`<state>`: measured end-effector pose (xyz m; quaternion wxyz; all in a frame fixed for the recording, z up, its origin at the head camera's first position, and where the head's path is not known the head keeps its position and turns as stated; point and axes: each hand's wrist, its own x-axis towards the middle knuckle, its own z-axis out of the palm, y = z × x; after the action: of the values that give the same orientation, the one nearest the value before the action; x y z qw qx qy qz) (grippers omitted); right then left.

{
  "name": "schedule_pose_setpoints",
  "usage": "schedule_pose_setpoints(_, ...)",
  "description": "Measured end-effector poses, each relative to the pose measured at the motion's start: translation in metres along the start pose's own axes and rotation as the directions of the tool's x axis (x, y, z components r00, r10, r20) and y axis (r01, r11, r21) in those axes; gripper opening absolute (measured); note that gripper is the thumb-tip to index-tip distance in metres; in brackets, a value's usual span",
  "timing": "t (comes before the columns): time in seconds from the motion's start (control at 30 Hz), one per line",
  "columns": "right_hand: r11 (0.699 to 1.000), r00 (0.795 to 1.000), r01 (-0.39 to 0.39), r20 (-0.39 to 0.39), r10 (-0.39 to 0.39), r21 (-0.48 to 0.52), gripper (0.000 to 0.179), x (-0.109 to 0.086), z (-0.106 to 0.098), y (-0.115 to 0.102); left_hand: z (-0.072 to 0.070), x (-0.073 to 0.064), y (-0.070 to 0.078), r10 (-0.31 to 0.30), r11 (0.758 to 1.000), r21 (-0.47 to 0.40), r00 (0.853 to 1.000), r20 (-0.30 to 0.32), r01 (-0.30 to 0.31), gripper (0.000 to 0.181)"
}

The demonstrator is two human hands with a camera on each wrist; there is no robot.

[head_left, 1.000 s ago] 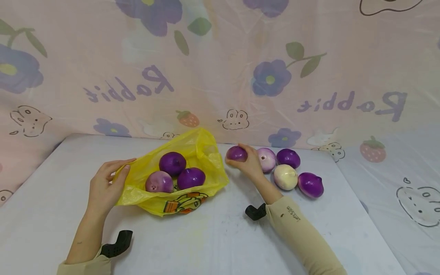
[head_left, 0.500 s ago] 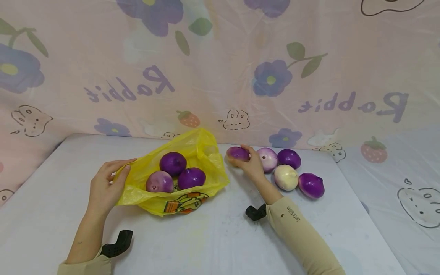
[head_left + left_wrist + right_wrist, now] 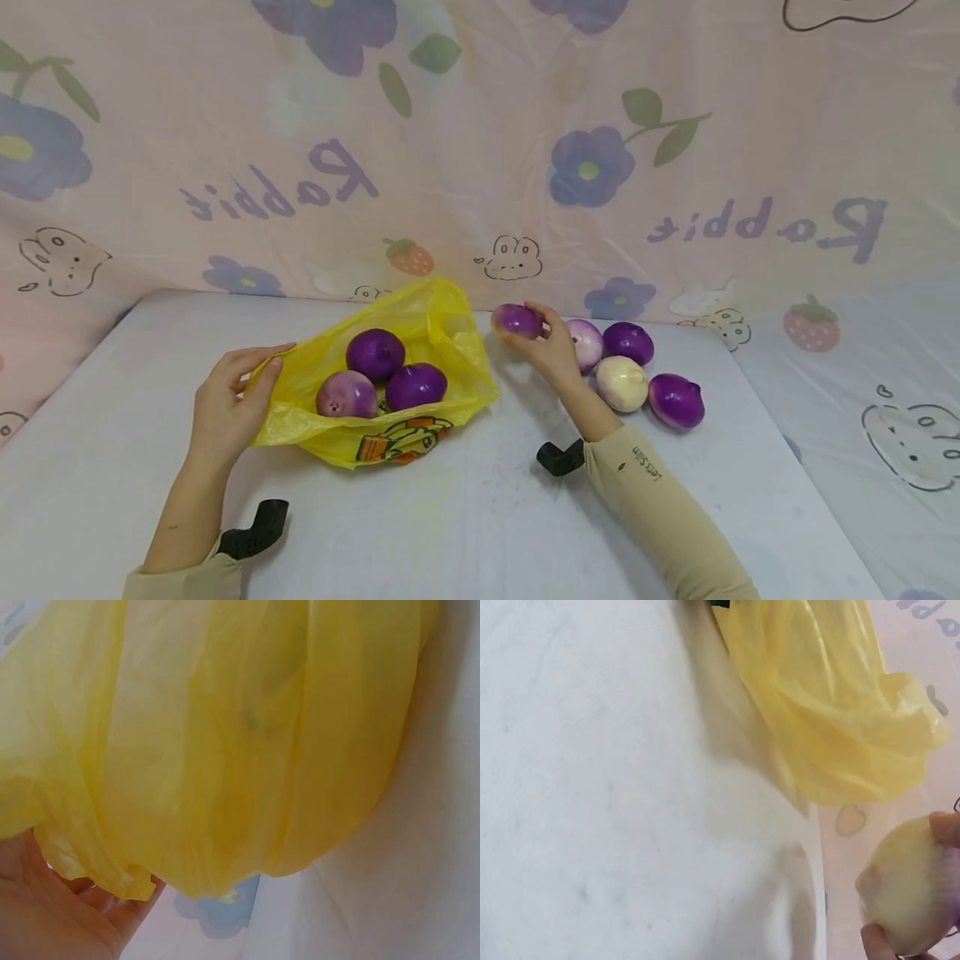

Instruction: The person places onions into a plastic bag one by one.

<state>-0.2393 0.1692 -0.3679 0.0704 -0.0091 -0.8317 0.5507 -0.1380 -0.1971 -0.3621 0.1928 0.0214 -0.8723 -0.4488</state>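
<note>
since the earlier frames, the purple onion held in the right hand is raised slightly off the white table and is carried a little toward the yellow bag; everything else is unchanged in position. the onion is gripped by curled fingers and thumb of the right hand, and its pale underside is shown at the lower right edge of the right wrist view, with fingertips closed around it. it is held just beside the right-hand rim of the bag, above the table and apart from it. the left hand is closed on the left edge of the bag, the thin plastic being pinched between thumb and fingers so that the mouth is kept open; in the left wrist view the palm is seen under a fold of yellow film. three onions are contained in the bag: a dark purple one at the rear, a second purple one in front of it, and a paler one to the left. four loose onions are grouped on the table just beyond the right hand, one of them whitish. a printed backdrop with flowers and lettering is hung behind the table.
</note>
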Motion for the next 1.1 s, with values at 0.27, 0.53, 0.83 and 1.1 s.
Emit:
schedule_pose_setpoints(0.27,0.999,1.0,0.026,0.011,-0.026,0.028,0.067,-0.002,0.001,-0.013,0.0,0.0,0.001,0.009,1.0,-0.014,1.0,0.003,-0.009,0.033)
schedule_pose_setpoints(0.53,0.987,0.992,0.112,0.048,-0.118,0.116,0.064,-0.008,0.008,-0.032,0.0,-0.001,0.002,-0.004,1.0,-0.012,1.0,0.01,0.004,0.033)
schedule_pose_setpoints(0.83,0.968,0.987,0.11,0.094,-0.134,0.224,0.06,-0.02,0.014,-0.058,0.001,0.0,0.001,-0.005,1.0,-0.015,1.0,0.011,0.005,0.033)
schedule_pose_setpoints(1.1,0.946,0.962,0.164,0.167,-0.216,0.28,0.057,-0.026,0.029,-0.07,0.0,-0.001,0.003,-0.017,1.0,-0.011,1.0,0.014,0.018,0.034)
